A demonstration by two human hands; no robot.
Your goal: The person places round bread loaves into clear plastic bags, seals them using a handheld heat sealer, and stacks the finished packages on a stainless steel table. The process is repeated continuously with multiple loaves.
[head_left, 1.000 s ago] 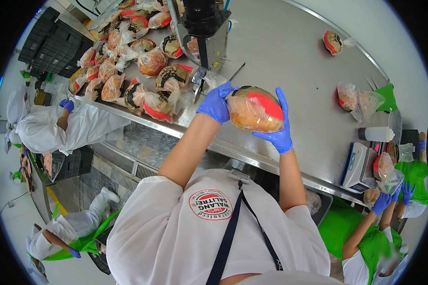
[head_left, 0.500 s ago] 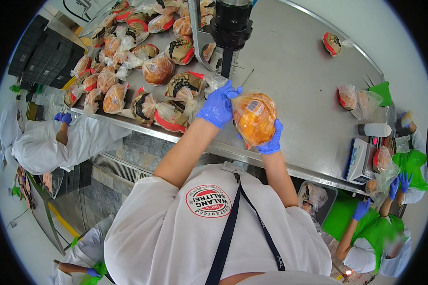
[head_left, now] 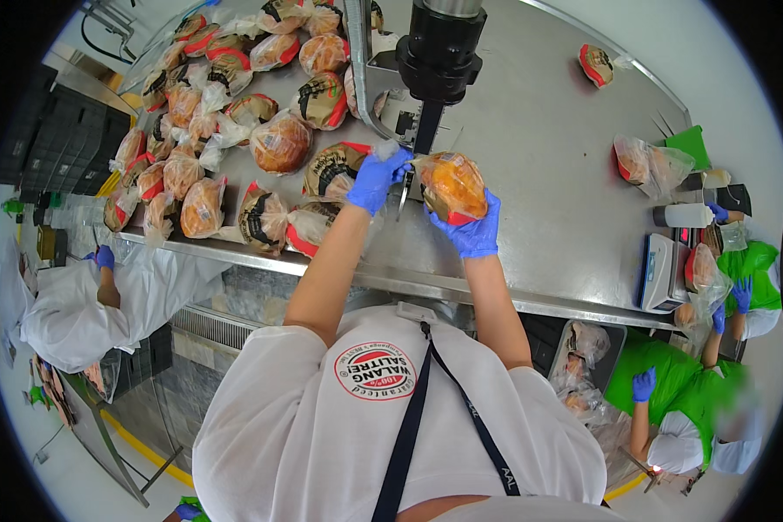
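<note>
A round, golden-brown bagged ham [head_left: 454,185] in a clear plastic bag with a red-edged label sits in my right hand [head_left: 468,228], whose blue-gloved fingers cup its underside. My left hand [head_left: 378,181], also in a blue glove, is closed on the clear gathered plastic of the bag's end. Between my hands, the neck of the bag lies at the foot of a bag-clipping machine [head_left: 441,54] with a black cylinder and narrow dark arm. A thin metal lever [head_left: 404,193] hangs there beside my left fingers.
Several other bagged hams [head_left: 280,141] crowd the left of the steel table [head_left: 531,191]. One wrapped ham [head_left: 596,66] lies far right. A scale [head_left: 664,270], a white bottle [head_left: 685,216] and a green bin [head_left: 687,146] stand at the right. Co-workers stand on both sides.
The ham has moved left and closer to the machine, its bag neck now at the machine's foot. My right hand has turned palm-up beneath it. My left hand has shifted slightly left.
</note>
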